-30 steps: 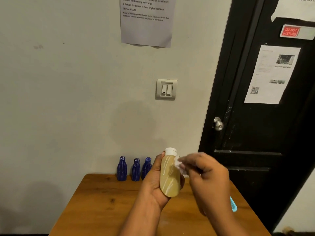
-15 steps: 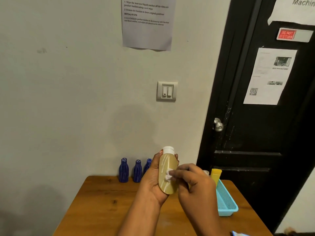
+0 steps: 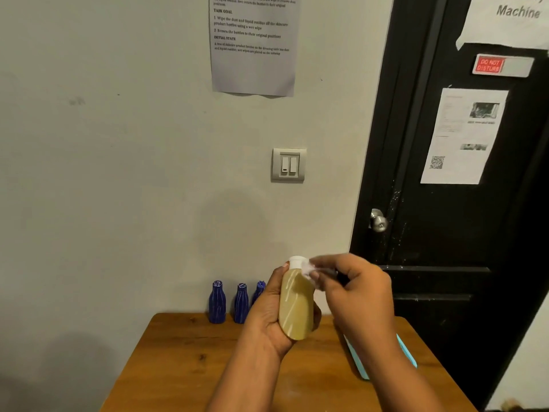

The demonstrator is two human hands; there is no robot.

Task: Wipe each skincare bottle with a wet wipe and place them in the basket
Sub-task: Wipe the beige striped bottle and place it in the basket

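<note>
My left hand [image 3: 269,316] grips a tan bottle [image 3: 296,306] with a white cap, upright above the wooden table [image 3: 184,364]. My right hand [image 3: 356,295] pinches a small white wet wipe [image 3: 307,267] against the bottle's neck and cap. Three dark blue ribbed bottles [image 3: 217,303] stand in a row at the table's back edge by the wall; my left hand partly hides the third. A light blue basket [image 3: 408,355] sits on the table's right side, mostly hidden behind my right forearm.
A grey wall with a light switch [image 3: 288,165] and a taped instruction sheet [image 3: 254,46] rises behind the table. A black door [image 3: 463,203] with a metal knob stands at the right, close to the table's right edge.
My right hand moved the wipe up from the middle of the bottle's body to its neck and cap. My forearm now covers the basket and the yellow item in it.
</note>
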